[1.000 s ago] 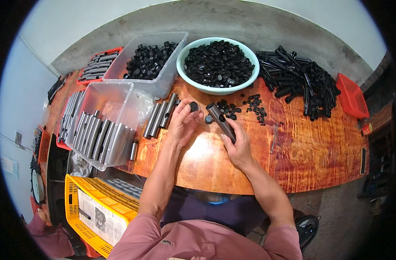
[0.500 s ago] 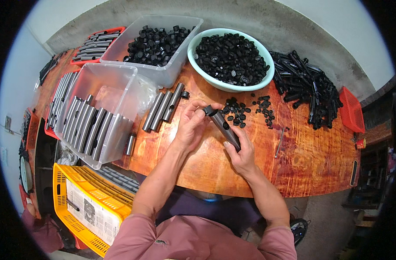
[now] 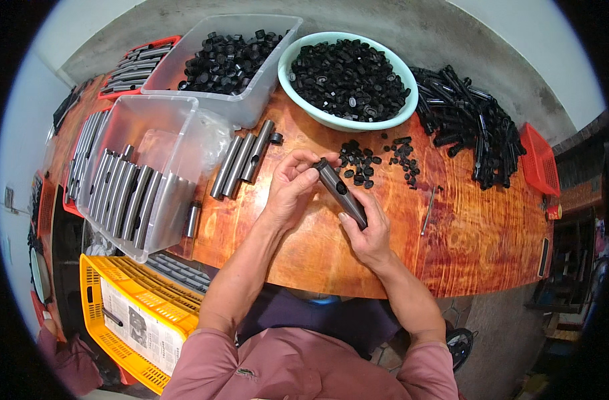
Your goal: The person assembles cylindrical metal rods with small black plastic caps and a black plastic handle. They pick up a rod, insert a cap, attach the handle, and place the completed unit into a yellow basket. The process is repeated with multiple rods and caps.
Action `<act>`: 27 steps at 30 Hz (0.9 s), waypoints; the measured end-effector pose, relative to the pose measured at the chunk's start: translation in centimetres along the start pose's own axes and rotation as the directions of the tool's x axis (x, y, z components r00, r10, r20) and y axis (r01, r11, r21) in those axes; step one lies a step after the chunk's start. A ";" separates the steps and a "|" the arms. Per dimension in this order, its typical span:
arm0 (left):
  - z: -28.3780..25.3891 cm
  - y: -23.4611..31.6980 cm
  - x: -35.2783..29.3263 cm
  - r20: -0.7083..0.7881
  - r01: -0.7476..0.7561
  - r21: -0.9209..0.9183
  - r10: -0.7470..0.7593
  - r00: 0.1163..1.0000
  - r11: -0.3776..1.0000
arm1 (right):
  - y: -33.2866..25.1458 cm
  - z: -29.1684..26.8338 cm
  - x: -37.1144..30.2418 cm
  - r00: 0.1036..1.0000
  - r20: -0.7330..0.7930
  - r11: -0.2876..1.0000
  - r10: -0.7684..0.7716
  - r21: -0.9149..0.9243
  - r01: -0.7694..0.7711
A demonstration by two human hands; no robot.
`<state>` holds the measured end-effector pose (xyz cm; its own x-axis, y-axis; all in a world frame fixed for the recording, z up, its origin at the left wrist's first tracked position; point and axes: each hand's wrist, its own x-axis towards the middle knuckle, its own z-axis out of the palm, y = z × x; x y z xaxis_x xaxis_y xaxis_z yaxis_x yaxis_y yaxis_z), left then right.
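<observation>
Hands, 2, both mine, meet over the orange wooden table (image 3: 464, 233). I count 1 grey metal tube (image 3: 342, 193) held between them, tilted, dark and matte, its upper end capped black. My left hand (image 3: 292, 190) pinches that upper end with fingers curled; my right hand (image 3: 366, 230) grips the lower end, fingers wrapped under. I note 3 loose tubes (image 3: 243, 159) lying just left of it, 1 green bowl (image 3: 331, 120) of black caps beyond, and 2 clear bins (image 3: 178, 143).
</observation>
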<state>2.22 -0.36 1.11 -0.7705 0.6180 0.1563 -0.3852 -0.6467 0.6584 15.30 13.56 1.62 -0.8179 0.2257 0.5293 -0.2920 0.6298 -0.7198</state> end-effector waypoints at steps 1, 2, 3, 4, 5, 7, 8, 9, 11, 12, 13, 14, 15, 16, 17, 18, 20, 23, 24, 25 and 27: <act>0.0 -0.1 0.0 -0.009 0.010 -0.004 -0.010 1.000 1.000 | -0.1 0.1 0.1 1.000 -0.023 1.000 -0.016 -0.012 0.016; 0.0 -0.2 -0.1 -0.018 0.021 -0.008 -0.021 1.000 1.000 | -0.2 0.2 0.2 0.999 -0.042 0.999 -0.034 -0.044 0.032; 0.1 -0.2 -0.1 -0.028 0.031 -0.012 -0.031 0.999 0.999 | -0.3 0.3 0.2 0.997 -0.061 0.996 -0.052 -0.077 0.048; 0.1 -0.4 -0.1 -0.030 0.036 -0.061 -0.038 0.999 0.998 | -0.3 0.3 0.3 0.994 -0.079 0.992 -0.073 -0.109 0.064; 0.1 -0.5 0.0 -0.033 0.041 -0.109 -0.045 0.998 0.993 | -0.1 0.3 0.2 0.991 -0.089 0.986 -0.099 -0.142 0.085; -0.1 -0.8 0.0 -0.022 0.061 -0.185 -0.066 0.998 0.981 | 0.4 0.6 0.0 0.983 -0.103 0.970 -0.152 -0.205 0.129; -0.3 -0.9 -0.1 -0.008 0.077 -0.212 -0.081 0.997 0.974 | 0.3 0.5 0.0 0.986 -0.093 0.973 -0.138 -0.196 0.117; -0.4 -0.9 -0.1 0.006 0.093 -0.239 -0.094 0.996 0.967 | 0.0 0.4 0.1 0.989 -0.082 0.976 -0.123 -0.188 0.106; 0.0 -0.5 -0.2 0.012 0.147 -0.267 -0.149 0.989 0.952 | -0.2 0.3 0.0 0.994 -0.066 0.982 -0.090 -0.170 0.078; 0.2 -0.3 -0.3 0.016 0.174 -0.280 -0.177 0.984 0.944 | -0.1 0.4 0.0 0.995 -0.062 0.985 -0.072 -0.159 0.061; 0.0 -0.4 -0.3 0.024 0.194 -0.297 -0.196 0.980 0.935 | -0.1 0.3 0.0 0.997 -0.059 0.987 -0.053 -0.152 0.043; -0.1 -0.4 -0.2 0.054 0.199 -0.292 -0.191 0.980 0.936 | 0.0 0.3 -0.1 0.998 -0.044 0.990 -0.043 -0.133 0.037; -0.2 -0.3 -0.2 0.085 0.203 -0.286 -0.187 0.979 0.936 | 0.0 0.3 -0.2 0.999 -0.029 0.993 -0.033 -0.115 0.030; -0.3 -0.3 -0.2 0.116 0.208 -0.282 -0.182 0.976 0.937 | 0.1 0.3 -0.4 1.000 -0.014 0.995 -0.023 -0.098 0.022; -0.5 -0.3 -0.2 0.133 0.209 -0.264 -0.179 0.975 0.942 | 0.1 0.2 -0.5 1.000 0.014 0.998 0.003 -0.069 -0.002; -0.9 -0.3 -0.3 0.151 0.210 -0.246 -0.176 0.973 0.946 | 0.0 0.1 -0.6 0.999 0.043 0.999 0.028 -0.040 -0.026; -1.4 -0.1 -0.4 0.174 0.213 -0.214 -0.177 0.969 0.953 | -0.2 -0.2 -0.6 0.991 0.096 0.995 0.096 0.024 -0.099; -1.3 0.2 -0.4 0.140 0.200 -0.175 -0.176 0.974 0.964 | -0.4 -0.2 -0.6 0.971 0.121 0.972 0.205 0.093 -0.216; -0.9 0.0 -0.3 0.090 0.180 -0.166 -0.167 0.982 0.970 | -0.6 0.0 -0.5 0.968 0.098 0.966 0.231 0.092 -0.240; -0.4 -0.1 -0.3 0.041 0.162 -0.156 -0.158 0.987 0.974 | -0.6 0.1 -0.5 0.964 0.074 0.960 0.257 0.091 -0.263; 0.0 0.1 -0.3 0.071 0.171 -0.172 -0.161 0.984 0.970 | -0.3 0.3 -0.6 0.965 0.058 0.963 0.255 0.077 -0.259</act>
<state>2.40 -0.59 1.09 -0.6603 0.7442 0.1008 -0.5928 -0.5989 0.5385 15.75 12.99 1.38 -0.8925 0.3355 0.3014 -0.1075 0.4907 -0.8647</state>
